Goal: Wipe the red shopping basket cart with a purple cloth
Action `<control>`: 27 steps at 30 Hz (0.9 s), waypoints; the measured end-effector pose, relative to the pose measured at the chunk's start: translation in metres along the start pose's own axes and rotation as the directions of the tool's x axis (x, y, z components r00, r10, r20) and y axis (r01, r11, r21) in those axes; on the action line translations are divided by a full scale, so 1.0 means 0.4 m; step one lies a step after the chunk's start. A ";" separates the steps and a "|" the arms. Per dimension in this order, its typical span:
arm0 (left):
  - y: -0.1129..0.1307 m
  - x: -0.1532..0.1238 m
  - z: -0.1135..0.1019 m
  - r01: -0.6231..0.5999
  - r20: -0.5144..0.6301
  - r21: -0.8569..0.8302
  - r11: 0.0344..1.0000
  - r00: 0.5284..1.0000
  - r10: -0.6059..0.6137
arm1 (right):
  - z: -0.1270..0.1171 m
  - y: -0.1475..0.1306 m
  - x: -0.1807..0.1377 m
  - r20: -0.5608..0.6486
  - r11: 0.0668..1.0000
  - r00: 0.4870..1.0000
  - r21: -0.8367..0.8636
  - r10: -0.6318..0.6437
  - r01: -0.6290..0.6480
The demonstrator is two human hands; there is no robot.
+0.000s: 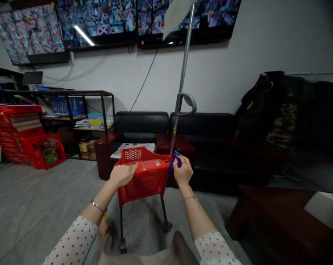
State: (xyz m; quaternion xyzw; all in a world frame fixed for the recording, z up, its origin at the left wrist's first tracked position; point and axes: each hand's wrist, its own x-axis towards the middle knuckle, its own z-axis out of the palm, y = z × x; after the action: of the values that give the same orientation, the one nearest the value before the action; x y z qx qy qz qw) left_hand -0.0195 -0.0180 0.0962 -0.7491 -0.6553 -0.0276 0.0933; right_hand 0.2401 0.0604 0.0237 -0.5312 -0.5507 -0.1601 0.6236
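Red plastic mesh makes up the small cart that stands on the grey floor in front of the black sofa, its wheels close to the person's feet. The left hand rests on the near left corner of the cart's rim, fingers curled over the edge in a light grasp. The right hand sits at the near right corner, closed around a purple cloth that is pressed against the rim beside the metal pole rising from that corner. The step in hand looks like wiping the cart's top edge while the other hand steadies it. The next move probably calls for a firm hold on the left so the wheels do not roll as the cloth slides. Both forearms reach forward, slightly bent, wrists level, dotted sleeves pushed back.
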 end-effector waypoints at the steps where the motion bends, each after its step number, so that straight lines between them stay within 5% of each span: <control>1: 0.003 0.000 -0.002 0.005 -0.007 -0.013 1.000 1.000 -0.005 | 0.004 -0.024 -0.008 0.006 1.000 1.000 0.018 -0.016 0.016; 4: 0.004 -0.001 -0.006 0.015 -0.013 -0.027 1.000 1.000 -0.015 | 0.019 -0.147 -0.067 0.067 0.977 0.979 0.109 -0.191 0.183; 8: -0.011 -0.006 -0.010 0.023 0.007 -0.003 1.000 1.000 -0.023 | 0.005 -0.231 -0.076 0.288 0.915 0.871 0.179 -0.399 0.361; 12: -0.014 -0.012 -0.009 0.010 -0.001 0.001 1.000 1.000 -0.010 | -0.051 -0.121 0.049 0.515 0.975 0.834 0.011 -0.197 0.223; 16: 0.007 -0.013 -0.004 -0.003 -0.030 -0.007 1.000 1.000 0.003 | -0.071 -0.083 0.112 0.576 0.977 0.816 -0.202 0.059 0.072; 19: 0.015 -0.016 -0.003 0.003 -0.038 -0.020 1.000 0.999 -0.004 | -0.056 -0.194 0.060 0.614 0.972 0.786 -0.137 -0.068 0.191; 23: -0.005 -0.028 -0.009 0.010 -0.024 -0.033 0.999 1.000 -0.011 | -0.046 -0.315 0.016 0.670 0.914 0.669 0.034 -0.320 0.404; 27: -0.023 -0.035 -0.013 0.021 -0.013 -0.043 0.999 1.000 -0.022 | -0.081 -0.246 0.099 0.746 0.963 0.662 -0.115 -0.078 0.243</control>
State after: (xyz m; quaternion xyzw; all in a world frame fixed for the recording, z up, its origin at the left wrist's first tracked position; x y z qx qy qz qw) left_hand -0.0301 -0.0315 0.1001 -0.7436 -0.6620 -0.0477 0.0810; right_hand 0.1931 0.0107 0.1108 -0.5607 -0.7798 -0.0437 0.2749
